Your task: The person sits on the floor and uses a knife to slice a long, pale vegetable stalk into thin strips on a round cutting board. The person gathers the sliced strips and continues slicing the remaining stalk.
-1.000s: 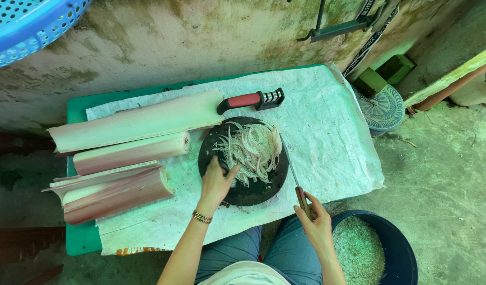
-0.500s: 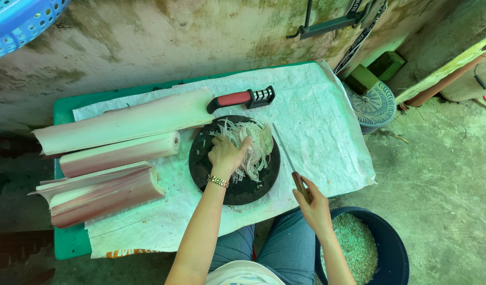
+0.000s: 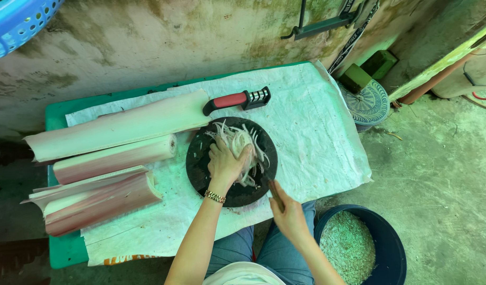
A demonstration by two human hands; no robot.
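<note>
A round dark cutting board (image 3: 201, 158) lies on a white woven sheet (image 3: 317, 132). On it is a pile of pale shredded strips (image 3: 237, 138). My left hand (image 3: 224, 163), with a bracelet at the wrist, is pressed onto the pile, and its fingers curl round a bunch of strips. My right hand (image 3: 288, 211) is at the board's near right edge, closed on the wooden handle of a knife (image 3: 276, 191). The blade is hard to make out against the board.
Three long pale pink stem sections (image 3: 113, 158) lie left of the board on the green table (image 3: 58, 113). A red-handled sharpener (image 3: 237, 98) lies behind the board. A dark bucket (image 3: 392, 248) of shreds stands by my right knee. A patterned round stool (image 3: 367, 100) and a wall are behind.
My left hand has moved from the board's near edge up onto the pile and closed on the strips. My right hand has kept hold of the knife in about the same place.
</note>
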